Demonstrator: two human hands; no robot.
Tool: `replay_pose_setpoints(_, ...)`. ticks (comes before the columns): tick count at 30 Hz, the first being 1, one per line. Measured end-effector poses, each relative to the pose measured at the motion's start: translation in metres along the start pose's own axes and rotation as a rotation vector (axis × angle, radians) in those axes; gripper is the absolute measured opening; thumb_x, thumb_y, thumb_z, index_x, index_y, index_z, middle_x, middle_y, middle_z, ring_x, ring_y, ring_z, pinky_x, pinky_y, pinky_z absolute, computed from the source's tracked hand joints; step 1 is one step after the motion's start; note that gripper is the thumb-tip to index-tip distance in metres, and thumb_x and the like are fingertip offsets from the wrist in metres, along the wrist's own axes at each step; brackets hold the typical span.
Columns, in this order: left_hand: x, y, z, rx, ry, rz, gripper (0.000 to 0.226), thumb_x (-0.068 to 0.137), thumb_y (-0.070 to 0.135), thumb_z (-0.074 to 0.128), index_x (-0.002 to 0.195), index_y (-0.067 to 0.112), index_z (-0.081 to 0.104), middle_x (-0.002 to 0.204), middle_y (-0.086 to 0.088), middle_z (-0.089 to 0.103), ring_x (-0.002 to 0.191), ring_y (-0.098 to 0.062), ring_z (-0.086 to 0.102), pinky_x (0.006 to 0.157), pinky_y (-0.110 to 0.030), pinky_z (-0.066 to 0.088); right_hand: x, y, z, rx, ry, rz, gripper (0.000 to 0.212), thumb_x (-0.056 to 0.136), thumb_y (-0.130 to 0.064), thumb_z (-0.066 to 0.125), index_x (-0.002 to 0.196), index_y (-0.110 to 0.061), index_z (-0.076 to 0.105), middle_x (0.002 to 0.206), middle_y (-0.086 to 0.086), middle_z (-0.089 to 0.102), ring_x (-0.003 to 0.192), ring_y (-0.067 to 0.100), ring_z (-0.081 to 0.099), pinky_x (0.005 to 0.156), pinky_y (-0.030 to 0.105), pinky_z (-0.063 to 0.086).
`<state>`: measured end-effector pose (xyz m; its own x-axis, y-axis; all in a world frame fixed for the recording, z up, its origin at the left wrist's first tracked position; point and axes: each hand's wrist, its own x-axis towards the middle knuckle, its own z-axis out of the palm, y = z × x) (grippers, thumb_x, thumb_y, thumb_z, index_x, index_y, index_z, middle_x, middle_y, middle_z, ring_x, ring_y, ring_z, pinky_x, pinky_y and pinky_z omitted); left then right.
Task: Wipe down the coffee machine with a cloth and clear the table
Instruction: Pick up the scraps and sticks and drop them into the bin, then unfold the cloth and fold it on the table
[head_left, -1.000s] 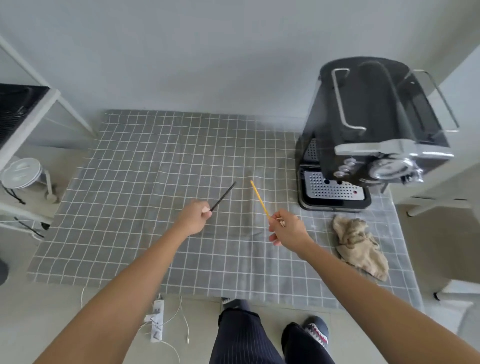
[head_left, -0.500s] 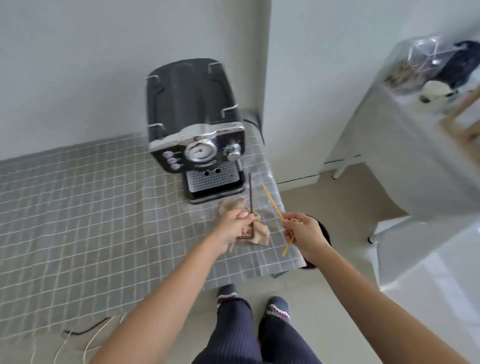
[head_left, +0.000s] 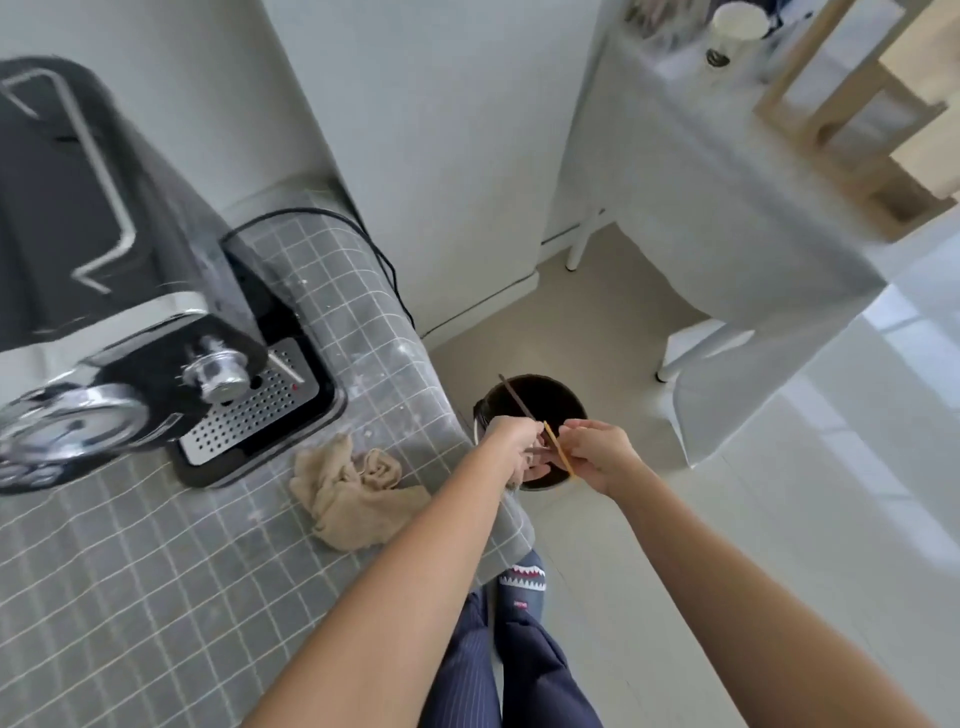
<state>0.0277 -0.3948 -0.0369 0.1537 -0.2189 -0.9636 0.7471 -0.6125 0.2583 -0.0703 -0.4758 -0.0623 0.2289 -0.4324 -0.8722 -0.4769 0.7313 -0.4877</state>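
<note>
A black and chrome coffee machine (head_left: 119, 322) stands on the desk (head_left: 156, 587), which wears a grey checked cover. No brand or writing on it is readable. Just in front of its drip tray lies a crumpled beige cloth (head_left: 353, 499), near the desk's right edge. Past that edge, both hands meet above a dark round bin (head_left: 535, 400) on the floor. The left hand (head_left: 511, 441) is closed around a thin dark stick (head_left: 514, 400); the right hand (head_left: 597, 454) pinches a thin yellow stick (head_left: 558, 449). A white-draped table (head_left: 727, 208) stands well apart.
</note>
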Motion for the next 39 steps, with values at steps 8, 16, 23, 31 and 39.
replay_pose_setpoints(8,0.028,0.017,0.006,-0.096,-0.041,-0.090,0.019,0.097,0.020,0.047,0.080,0.011,0.049,0.112,-0.015,0.048,0.106,-0.034,0.058,0.091,-0.051,0.050,0.033,-0.007,-0.003,0.117,-0.031,0.084,0.051,0.099,-0.019,0.056,0.146,-0.018,0.038,0.142,0.014,0.048,0.112,0.037,0.060,0.071,0.045,0.055)
replay_pose_setpoints(16,0.031,0.019,0.002,-0.140,0.026,-0.051,0.038,0.100,0.023,0.044,0.135,0.008,0.042,0.146,-0.017,0.039,0.128,-0.034,0.046,0.098,-0.052,0.046,0.037,-0.013,-0.012,0.080,-0.024,0.072,0.047,0.104,-0.007,0.039,0.150,-0.010,0.034,0.150,0.021,0.040,0.133,0.042,0.045,0.112,0.049,0.037)
replay_pose_setpoints(23,-0.004,0.014,-0.007,-0.181,0.051,0.034,0.048,0.100,0.025,0.046,0.144,0.010,0.035,0.147,-0.015,0.039,0.129,-0.031,0.047,0.100,-0.048,0.043,0.012,-0.021,-0.009,0.041,-0.095,0.019,0.039,0.104,-0.005,0.038,0.142,-0.001,0.044,0.139,0.025,0.051,0.125,0.038,0.054,0.099,0.042,0.045)
replay_pose_setpoints(31,-0.074,-0.020,-0.054,-0.077,0.372,0.569,0.033,0.097,0.022,0.049,0.129,0.014,0.057,0.122,-0.005,0.063,0.112,-0.019,0.059,0.094,-0.030,0.048,-0.044,-0.017,0.040,-0.255,-0.243,-0.158,0.020,0.101,-0.008,0.048,0.117,-0.006,0.060,0.102,0.013,0.068,0.092,0.026,0.066,0.077,0.031,0.053)
replay_pose_setpoints(39,-0.085,-0.124,-0.142,0.291,0.987,0.709,0.045,0.093,0.012,0.054,0.137,0.009,0.045,0.142,-0.013,0.041,0.133,-0.028,0.038,0.110,-0.035,0.034,-0.105,0.039,0.102,-1.164,-0.378,-0.674,0.032,0.087,-0.021,0.069,0.118,-0.013,0.066,0.099,0.007,0.068,0.091,0.022,0.063,0.075,0.027,0.047)
